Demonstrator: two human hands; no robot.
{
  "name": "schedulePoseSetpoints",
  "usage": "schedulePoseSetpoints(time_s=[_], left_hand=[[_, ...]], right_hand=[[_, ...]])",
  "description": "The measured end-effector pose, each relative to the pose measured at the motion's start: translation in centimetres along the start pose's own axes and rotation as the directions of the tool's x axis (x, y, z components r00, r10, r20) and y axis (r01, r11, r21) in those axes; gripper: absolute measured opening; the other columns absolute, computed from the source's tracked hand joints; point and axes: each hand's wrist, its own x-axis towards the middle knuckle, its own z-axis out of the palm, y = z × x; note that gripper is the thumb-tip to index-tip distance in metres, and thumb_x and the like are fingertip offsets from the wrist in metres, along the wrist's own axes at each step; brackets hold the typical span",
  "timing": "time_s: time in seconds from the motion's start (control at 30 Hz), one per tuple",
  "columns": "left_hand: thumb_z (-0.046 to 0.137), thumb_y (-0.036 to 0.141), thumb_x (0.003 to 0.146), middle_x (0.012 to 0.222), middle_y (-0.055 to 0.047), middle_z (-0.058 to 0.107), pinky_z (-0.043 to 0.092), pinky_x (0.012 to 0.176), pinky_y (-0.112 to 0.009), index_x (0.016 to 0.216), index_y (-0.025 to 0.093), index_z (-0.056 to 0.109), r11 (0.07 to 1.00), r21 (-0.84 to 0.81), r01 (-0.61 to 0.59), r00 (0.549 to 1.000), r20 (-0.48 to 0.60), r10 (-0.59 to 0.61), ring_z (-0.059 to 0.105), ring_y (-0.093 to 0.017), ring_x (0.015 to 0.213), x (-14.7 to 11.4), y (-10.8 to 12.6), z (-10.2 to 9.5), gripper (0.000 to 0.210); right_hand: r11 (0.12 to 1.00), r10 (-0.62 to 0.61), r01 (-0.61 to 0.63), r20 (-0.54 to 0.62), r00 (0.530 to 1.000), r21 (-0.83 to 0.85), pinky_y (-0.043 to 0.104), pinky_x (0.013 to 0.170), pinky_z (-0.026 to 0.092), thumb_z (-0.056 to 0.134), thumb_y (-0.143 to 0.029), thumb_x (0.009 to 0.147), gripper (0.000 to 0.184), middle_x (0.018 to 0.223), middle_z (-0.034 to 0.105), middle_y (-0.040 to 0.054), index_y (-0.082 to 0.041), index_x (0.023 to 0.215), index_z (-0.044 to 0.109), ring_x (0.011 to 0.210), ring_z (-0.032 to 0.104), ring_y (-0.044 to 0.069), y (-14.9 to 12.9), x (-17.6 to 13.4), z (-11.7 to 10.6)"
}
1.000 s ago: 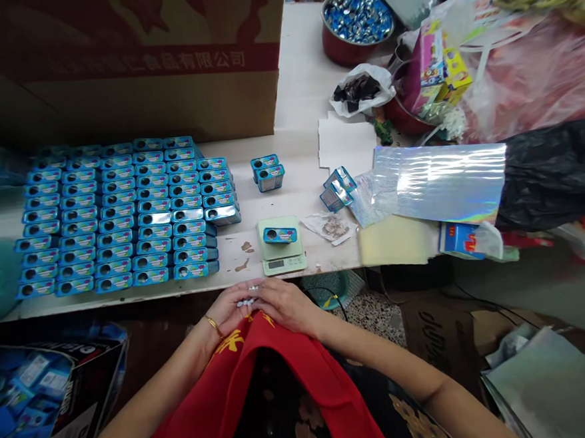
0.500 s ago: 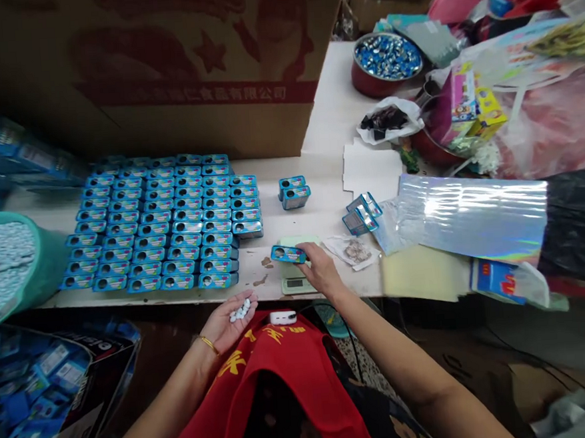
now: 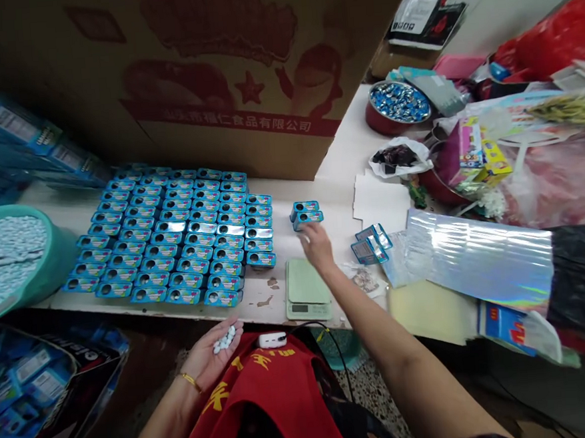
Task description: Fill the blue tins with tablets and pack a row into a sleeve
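My left hand [image 3: 215, 348] is palm up below the table's front edge, cupping several small pale blue candies [image 3: 224, 340]. My right hand [image 3: 317, 247] reaches over the table, its loosely bent fingers at the front of a pair of small blue tins [image 3: 307, 216]. No tin is lifted in it, and the fingertips are partly hidden. Under the right wrist lies a pale green kitchen scale [image 3: 301, 282] with a bare platform. To the left, blue tins [image 3: 182, 250] stand in tight rows, each with a dark round spot on top.
A green tub of pale candies [image 3: 60, 262] stands at the left. A large cardboard box [image 3: 226, 137] rises behind the rows. Two tins [image 3: 372, 243] lie tilted at the right near a shiny plastic sheet [image 3: 480, 252]. A red bowl [image 3: 391, 125] holds blue and silver pieces.
The tin my right hand held over the scale has left it, and one more tin stands at the front of the rightmost row. My right hand has moved up to the pair of tins.
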Motion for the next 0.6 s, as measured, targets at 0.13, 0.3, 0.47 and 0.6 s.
schedulePoseSetpoints(time_s=[0.13,0.3,0.47,0.6], left_hand=[[0.046,-0.001,0.073,0.087,-0.015,0.065,0.053,0.070,-0.025,0.102,0.006,0.056,1.000,-0.028,-0.009,1.000,0.017,0.009,0.064,-0.018,0.079,-0.1,-0.3,-0.1,0.031],[0.046,0.000,0.074,0.084,-0.014,0.065,0.053,0.069,-0.026,0.098,0.008,0.057,1.000,-0.020,-0.003,0.999,0.054,0.004,0.064,-0.018,0.077,0.0,-0.4,0.0,0.027],[0.046,0.000,0.074,0.083,-0.014,0.065,0.053,0.070,-0.026,0.094,0.006,0.058,0.999,0.026,0.029,0.996,0.079,-0.031,0.064,-0.018,0.077,0.4,-0.6,0.6,0.024],[0.049,-0.001,0.072,0.083,-0.015,0.064,0.053,0.072,-0.025,0.090,0.005,0.059,0.997,0.066,0.045,0.992,0.119,-0.052,0.063,-0.019,0.082,0.6,-0.7,2.0,0.022]], right_hand=[[0.965,-0.013,0.032,0.072,0.997,-0.261,0.040,0.077,0.036,0.050,-0.018,0.078,0.019,0.109,0.050,0.0108,-0.022,0.092,0.062,0.096,0.041,0.026,3.3,3.9,-0.6],[0.939,-0.150,0.187,0.148,0.978,-0.290,0.045,0.087,0.028,0.044,-0.015,0.081,0.020,0.118,0.047,0.0094,-0.022,0.088,0.062,0.104,0.037,0.026,3.3,1.6,-2.8],[0.902,-0.252,0.338,0.308,0.917,-0.269,0.042,0.088,0.029,0.045,-0.015,0.081,0.021,0.113,0.050,0.0084,-0.023,0.094,0.059,0.098,0.041,0.023,-0.1,-5.4,-7.0],[0.898,-0.290,0.385,0.375,0.881,-0.211,0.039,0.082,0.036,0.048,-0.016,0.080,0.018,0.108,0.053,0.0079,-0.022,0.092,0.060,0.094,0.045,0.023,-2.1,-8.8,-7.2]])
